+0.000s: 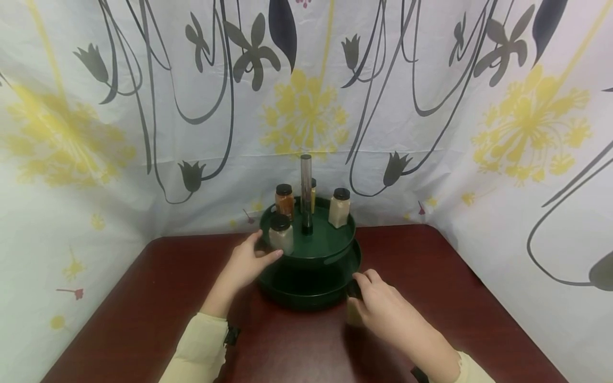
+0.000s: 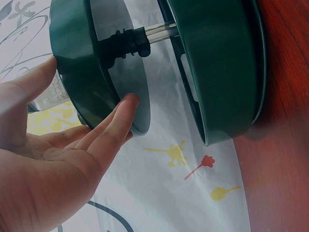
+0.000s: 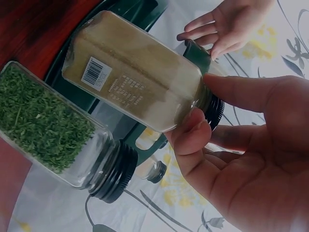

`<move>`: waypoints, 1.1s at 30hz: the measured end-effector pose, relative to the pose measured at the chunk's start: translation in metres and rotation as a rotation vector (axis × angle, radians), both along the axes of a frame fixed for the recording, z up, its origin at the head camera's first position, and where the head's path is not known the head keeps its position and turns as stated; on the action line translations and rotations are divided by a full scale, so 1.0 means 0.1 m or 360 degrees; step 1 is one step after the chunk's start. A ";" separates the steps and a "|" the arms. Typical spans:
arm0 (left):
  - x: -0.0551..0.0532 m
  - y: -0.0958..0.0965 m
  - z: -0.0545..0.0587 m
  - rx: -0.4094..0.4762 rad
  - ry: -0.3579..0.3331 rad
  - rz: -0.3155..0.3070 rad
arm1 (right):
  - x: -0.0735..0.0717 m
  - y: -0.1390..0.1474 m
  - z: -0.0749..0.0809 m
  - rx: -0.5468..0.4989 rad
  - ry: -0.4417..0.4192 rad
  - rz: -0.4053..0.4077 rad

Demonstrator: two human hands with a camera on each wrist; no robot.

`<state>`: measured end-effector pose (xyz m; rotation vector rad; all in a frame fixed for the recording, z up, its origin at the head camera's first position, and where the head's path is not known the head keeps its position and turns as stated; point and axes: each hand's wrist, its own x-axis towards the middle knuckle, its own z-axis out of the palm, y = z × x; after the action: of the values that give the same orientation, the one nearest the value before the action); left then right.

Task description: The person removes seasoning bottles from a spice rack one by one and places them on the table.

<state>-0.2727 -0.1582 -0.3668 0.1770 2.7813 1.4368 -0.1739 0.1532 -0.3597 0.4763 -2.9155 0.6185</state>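
My left hand (image 1: 243, 266) holds the near left rim of the upper tier of a green two-tier turntable (image 1: 323, 244). In the left wrist view its thumb lies at the upper edge and the fingers reach underneath. My right hand (image 1: 389, 311) grips a glass jar of tan powder (image 3: 137, 72) by its black cap, low at the turntable's front right. Beside it in the right wrist view is a jar of green herb flakes (image 3: 46, 123); the right hand hides this one in the head view.
On the upper tier stand a pale jar (image 1: 281, 240), an orange-brown jar (image 1: 284, 204), a cream jar (image 1: 339, 211) and a partly hidden yellow jar (image 1: 313, 199). A clear post (image 1: 306, 191) rises from its middle. Behind the dark red table (image 1: 201, 276) hangs a patterned sheet (image 1: 306, 127).
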 end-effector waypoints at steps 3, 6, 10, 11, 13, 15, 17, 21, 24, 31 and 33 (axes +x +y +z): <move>0.00 0.00 0.00 0.0000 0.0006 -0.0001 | -0.01 0.00 -0.03 -0.0002 -0.0025 -0.0008; 0.01 0.00 -0.01 -0.0002 0.0015 -0.0002 | -0.01 0.01 -0.06 0.0000 -0.0050 -0.0017; 0.01 0.00 0.00 0.0001 0.0024 -0.0002 | -0.02 0.00 -0.09 -0.0001 -0.0084 -0.0021; 0.02 0.00 0.00 0.0000 0.0026 -0.0002 | -0.02 0.00 -0.10 0.0001 -0.0085 -0.0021; 0.02 0.00 0.01 -0.0003 0.0026 0.0000 | -0.02 -0.01 -0.11 0.0008 -0.0074 -0.0022; 0.03 0.01 0.01 -0.0006 0.0020 0.0006 | -0.01 -0.01 -0.12 0.0016 -0.0060 -0.0024; 0.03 0.01 0.01 -0.0004 0.0012 0.0007 | -0.01 -0.02 -0.13 0.0017 -0.0049 -0.0023; 0.04 0.01 0.02 -0.0001 0.0002 0.0009 | 0.00 -0.02 -0.14 0.0006 -0.0042 -0.0013; 0.05 0.01 0.02 0.0002 0.0004 0.0012 | 0.00 -0.02 -0.15 0.0004 -0.0027 -0.0010; 0.05 0.02 0.02 0.0005 0.0004 0.0009 | 0.01 -0.01 -0.17 0.0014 0.0029 -0.0016; 0.05 0.01 0.02 0.0011 0.0002 0.0010 | 0.01 0.00 -0.18 0.0020 0.0051 -0.0017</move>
<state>-0.2677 -0.1572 -0.3647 0.1698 2.7803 1.4487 -0.1727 0.1527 -0.3775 0.4678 -2.8913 0.5861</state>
